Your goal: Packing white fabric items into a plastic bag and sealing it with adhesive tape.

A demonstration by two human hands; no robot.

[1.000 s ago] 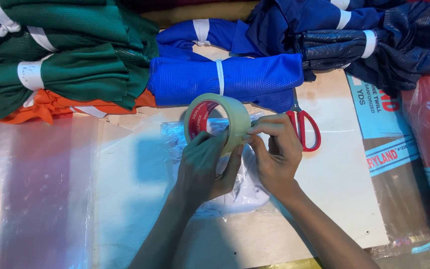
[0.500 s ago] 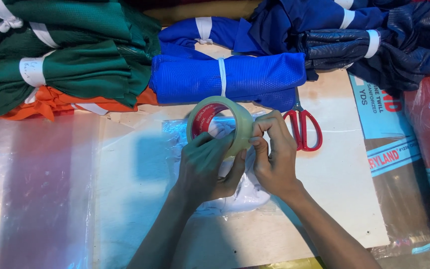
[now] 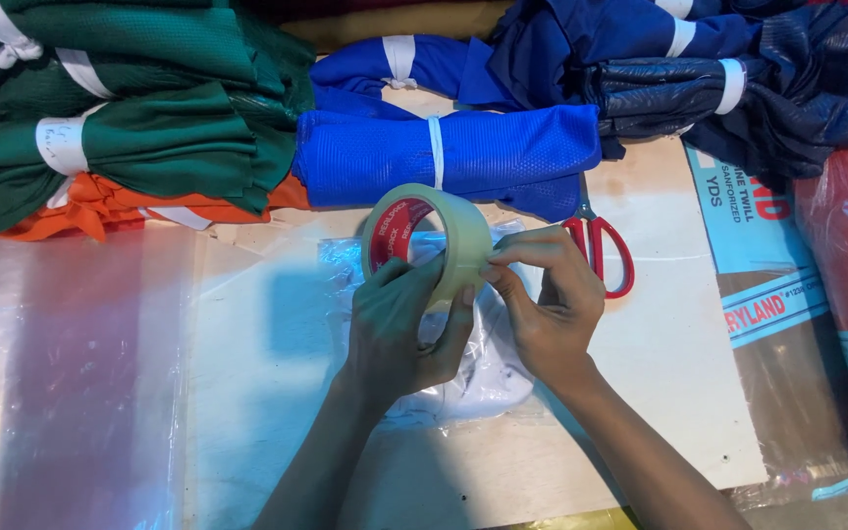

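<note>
My left hand [image 3: 399, 329] grips a roll of beige tape [image 3: 449, 231] with a red inner core, holding it upright above the table. My right hand [image 3: 547, 294] pinches the roll's outer edge with thumb and fingertips. Under both hands lies a clear plastic bag [image 3: 488, 378] with something white inside, flat on the pale board [image 3: 660, 373].
Red-handled scissors [image 3: 603, 250] lie just right of my right hand. Rolled bundles of blue [image 3: 503, 152], green [image 3: 139, 137], orange [image 3: 115, 206] and navy [image 3: 738, 88] fabric line the far edge. Clear plastic sheets [image 3: 61, 373] lie at left, wrapped fabric bolts [image 3: 836, 255] at right.
The tape roll and both hands have shifted slightly; my right fingers keep working at the roll's edge.
</note>
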